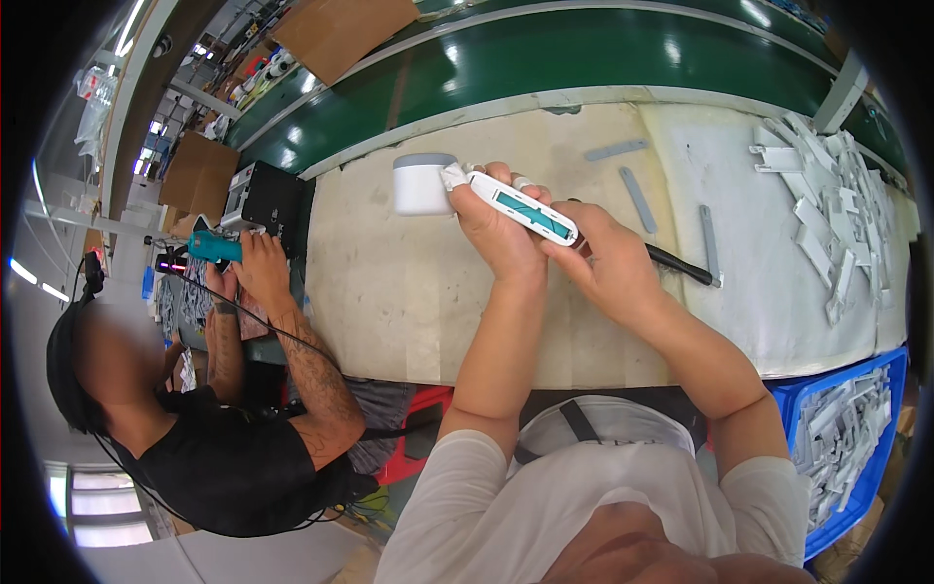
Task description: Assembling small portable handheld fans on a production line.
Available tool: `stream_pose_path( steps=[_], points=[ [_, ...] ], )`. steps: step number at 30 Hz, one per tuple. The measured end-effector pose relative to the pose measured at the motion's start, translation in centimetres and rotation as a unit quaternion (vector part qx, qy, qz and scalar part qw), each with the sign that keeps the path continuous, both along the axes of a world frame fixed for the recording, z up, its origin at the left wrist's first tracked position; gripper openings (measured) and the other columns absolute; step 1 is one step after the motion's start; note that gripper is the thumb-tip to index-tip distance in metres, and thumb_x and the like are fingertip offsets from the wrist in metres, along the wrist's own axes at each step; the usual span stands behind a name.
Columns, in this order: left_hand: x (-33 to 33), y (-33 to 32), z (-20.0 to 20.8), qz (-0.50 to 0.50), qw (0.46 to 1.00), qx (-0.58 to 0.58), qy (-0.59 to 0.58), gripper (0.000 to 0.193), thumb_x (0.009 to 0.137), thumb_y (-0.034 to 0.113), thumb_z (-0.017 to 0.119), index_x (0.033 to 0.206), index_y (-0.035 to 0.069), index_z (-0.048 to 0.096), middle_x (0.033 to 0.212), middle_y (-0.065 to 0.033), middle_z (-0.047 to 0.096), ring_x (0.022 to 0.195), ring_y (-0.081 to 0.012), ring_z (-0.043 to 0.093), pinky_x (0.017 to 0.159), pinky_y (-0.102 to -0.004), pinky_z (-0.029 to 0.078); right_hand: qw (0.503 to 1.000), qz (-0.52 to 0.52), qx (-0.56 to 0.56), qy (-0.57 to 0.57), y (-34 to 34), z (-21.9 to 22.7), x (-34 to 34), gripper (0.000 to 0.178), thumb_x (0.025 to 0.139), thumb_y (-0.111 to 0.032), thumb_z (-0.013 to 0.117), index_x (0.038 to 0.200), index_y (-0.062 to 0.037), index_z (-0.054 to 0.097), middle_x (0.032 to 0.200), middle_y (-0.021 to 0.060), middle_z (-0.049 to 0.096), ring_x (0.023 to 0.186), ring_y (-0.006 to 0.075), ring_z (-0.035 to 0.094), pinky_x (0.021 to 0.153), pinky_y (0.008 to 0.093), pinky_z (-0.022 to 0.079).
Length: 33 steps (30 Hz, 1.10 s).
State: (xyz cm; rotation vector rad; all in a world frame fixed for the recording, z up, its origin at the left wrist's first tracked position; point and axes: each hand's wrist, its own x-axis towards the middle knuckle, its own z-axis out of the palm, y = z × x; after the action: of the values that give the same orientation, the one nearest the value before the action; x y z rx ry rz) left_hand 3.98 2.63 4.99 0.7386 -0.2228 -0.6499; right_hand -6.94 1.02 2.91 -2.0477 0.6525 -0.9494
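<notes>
Held between both hands, the white casing (523,210) is grasped by the left hand (501,234) and pinched at its near end by the right hand (615,263), probably to steady its teal face toward the eyes, while a tub (423,187) stands just left of the left hand.

On the beige tabletop (409,311), a white rounded plastic container (423,188) is standing left of three flat grey strips (637,199); a heap of white plastic parts (813,219) is lying right of them. A long green conveyor (555,70) is stretching behind. A blue plastic crate (839,525) is sitting by the right front edge.
</notes>
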Motion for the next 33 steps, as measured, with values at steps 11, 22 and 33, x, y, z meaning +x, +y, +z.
stream_pose_path(
  steps=[11, 22, 33],
  points=[
    [0.2, -1.5, -1.8, -0.032, 0.990, 0.093, 0.097, 0.029, 0.088, 0.039, 0.036, 0.084, 0.011, 0.038, 0.075, -0.0030, 0.046, 0.054, -0.0127, 0.043, 0.045, -0.0260, 0.039, 0.962, -0.063, -0.256, 0.072, -2.0, -2.3, 0.4, 0.030, 0.075, -0.034, 0.065, 0.080, -0.0072, 0.052, 0.073, 0.0077, 0.056, 0.069, 0.0236, 0.058, 0.052, 0.0336, 0.047],
    [-0.2, -0.7, -1.5, -0.065, 0.994, 0.057, 0.074, 0.030, 0.089, 0.041, 0.038, 0.087, 0.011, 0.039, 0.077, -0.0038, 0.048, 0.058, -0.0138, 0.047, 0.050, -0.0281, 0.042, 0.969, -0.026, -0.240, 0.045, -2.5, -1.4, -0.8, 0.027, 0.076, -0.031, 0.065, 0.080, -0.0067, 0.053, 0.071, 0.0098, 0.056, 0.065, 0.0289, 0.057, 0.056, 0.0369, 0.046],
    [1.9, 0.4, -2.6, -0.136, 0.990, 0.026, 0.032, 0.025, 0.083, 0.035, 0.047, 0.073, 0.012, 0.045, 0.054, -0.0018, 0.047, 0.042, -0.0141, 0.048, 0.038, -0.0274, 0.040, 0.978, 0.127, -0.097, 0.133, -2.6, -0.8, -3.1, 0.035, 0.080, -0.035, 0.061, 0.085, -0.0022, 0.052, 0.083, 0.0130, 0.057, 0.074, 0.0305, 0.058, 0.064, 0.0379, 0.047]
  ],
)
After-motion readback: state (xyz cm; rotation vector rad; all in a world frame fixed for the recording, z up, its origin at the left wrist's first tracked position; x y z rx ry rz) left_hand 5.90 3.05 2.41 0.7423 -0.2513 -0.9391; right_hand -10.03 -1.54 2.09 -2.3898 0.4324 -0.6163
